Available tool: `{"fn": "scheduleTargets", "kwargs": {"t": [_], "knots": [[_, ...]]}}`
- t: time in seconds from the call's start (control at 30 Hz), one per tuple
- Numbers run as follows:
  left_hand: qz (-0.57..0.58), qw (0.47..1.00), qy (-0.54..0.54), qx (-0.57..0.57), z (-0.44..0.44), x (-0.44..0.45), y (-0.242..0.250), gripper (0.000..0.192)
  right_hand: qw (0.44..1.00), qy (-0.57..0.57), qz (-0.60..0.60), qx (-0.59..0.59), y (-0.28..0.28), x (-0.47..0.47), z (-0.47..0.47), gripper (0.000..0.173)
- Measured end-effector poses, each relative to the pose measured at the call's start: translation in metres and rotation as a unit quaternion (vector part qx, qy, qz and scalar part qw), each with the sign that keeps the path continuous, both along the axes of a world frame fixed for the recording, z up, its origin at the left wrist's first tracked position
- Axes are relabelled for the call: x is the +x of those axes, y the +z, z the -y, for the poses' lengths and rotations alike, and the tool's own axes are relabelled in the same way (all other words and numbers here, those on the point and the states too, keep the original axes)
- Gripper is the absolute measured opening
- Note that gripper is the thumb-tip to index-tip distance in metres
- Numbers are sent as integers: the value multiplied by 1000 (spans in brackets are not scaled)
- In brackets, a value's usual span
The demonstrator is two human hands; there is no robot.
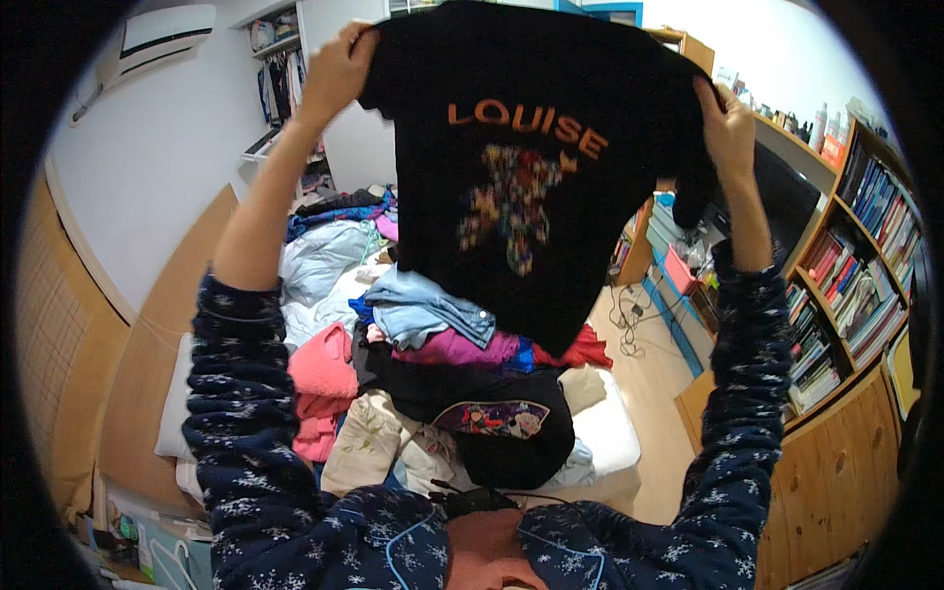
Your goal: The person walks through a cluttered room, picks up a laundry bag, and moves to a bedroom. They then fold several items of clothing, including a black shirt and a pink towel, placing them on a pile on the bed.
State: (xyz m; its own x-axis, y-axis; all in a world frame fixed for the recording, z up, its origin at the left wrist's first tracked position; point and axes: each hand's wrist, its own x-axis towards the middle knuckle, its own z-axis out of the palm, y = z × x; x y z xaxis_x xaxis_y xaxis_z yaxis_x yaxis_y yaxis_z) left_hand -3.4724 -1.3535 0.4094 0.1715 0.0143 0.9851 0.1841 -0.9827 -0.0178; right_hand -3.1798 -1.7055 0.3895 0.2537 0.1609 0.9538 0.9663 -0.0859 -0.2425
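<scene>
A black T-shirt (428, 206) hangs spread out in the air before me, with orange lettering and a multicoloured bear-like print on its front. My left hand (341, 70) grips it at the upper left, by the shoulder or sleeve. On the opposite side my right hand (726, 133) pinches the other sleeve area, so the shirt tilts down to the right. Below it, light-blue denim (428, 306) lies on a purple garment (457, 346). Closer to me is a folded black garment (516, 457) with a colourful printed panel.
The bed (608, 435) carries more clothes, among them a coral fleece garment (322, 361) and a beige floral cloth (361, 442). Pale-blue bedding (324, 251) lies farther back. Bookshelves (848, 295) line the right side. Loose cables (630, 317) lie on the floor.
</scene>
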Motion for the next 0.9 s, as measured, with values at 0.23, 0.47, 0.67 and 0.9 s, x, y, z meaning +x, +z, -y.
{"fn": "scheduleTargets", "kwargs": {"t": [0.23,0.47,0.67,0.9], "knots": [[-234,968,83,-31,9,-71,3,35,967,138,-63,-203,-15,8,47,31],[-229,944,-136,-194,-3,-99,-22,42,888,297,-247,-249,-4,-15,70,27],[-361,889,10,-283,-41,-65,-60,29,891,51,-93,-442,-45,41,22,22],[-339,900,154,-227,-28,-9,-93,27,886,-222,-98,-394,-101,69,-31,29]]}}
